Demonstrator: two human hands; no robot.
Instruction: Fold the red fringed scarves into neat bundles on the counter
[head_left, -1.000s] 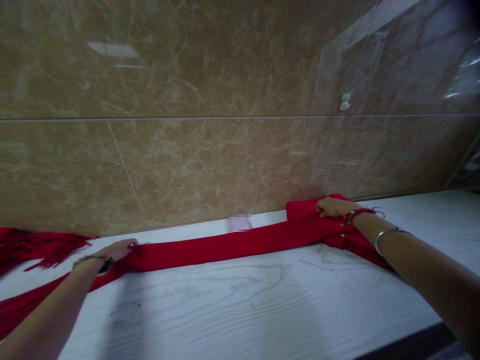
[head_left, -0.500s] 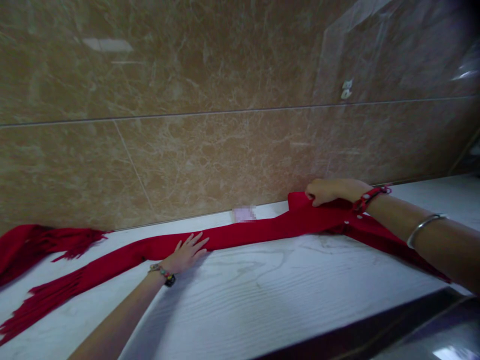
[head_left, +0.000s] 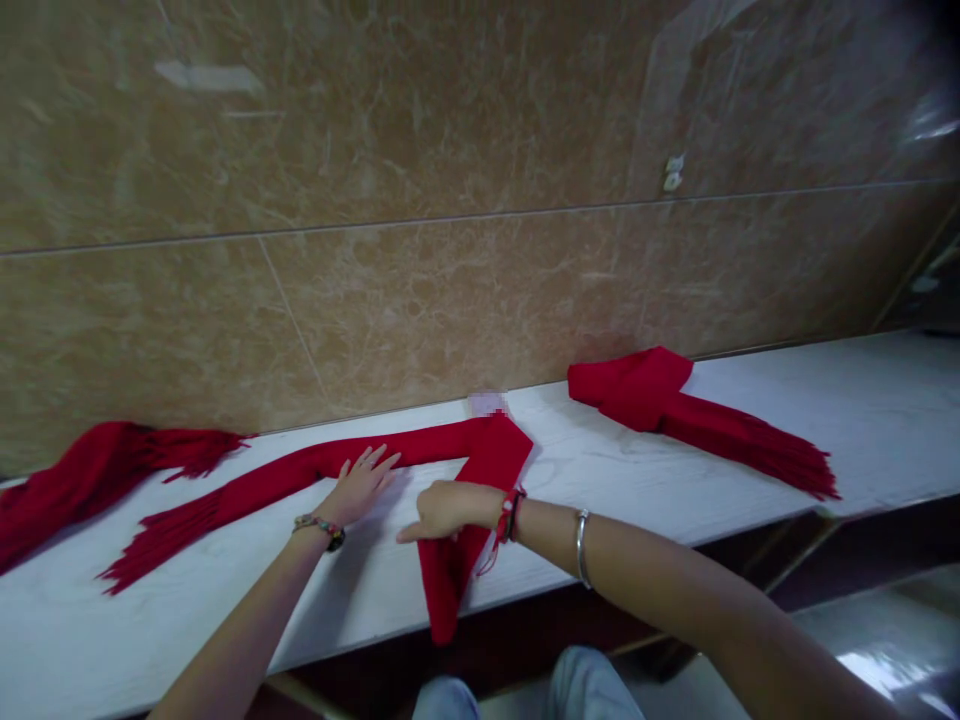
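Note:
A long red scarf (head_left: 420, 447) with a fringed left end lies on the white wood-grained counter. My left hand (head_left: 364, 485) rests with fingers spread on its narrow strip. Toward the right the scarf bends at a corner, and its other part comes down toward me. My right hand (head_left: 454, 507) is closed on that part, with the index finger stretched out to the left. Below this hand a pointed piece of the scarf hangs to the counter's front edge. The hand hides some of the cloth.
A second folded red scarf (head_left: 649, 395) with fringe lies at right, and another red scarf (head_left: 97, 475) at far left. A small pale, blurred item (head_left: 489, 404) sits by the marble wall (head_left: 450, 300). My knees (head_left: 589, 685) are below the counter edge.
My right hand has swung left and toward me, bringing the scarf's right part round into a bend. The folded scarf at right now shows fully. My left hand stays on the strip.

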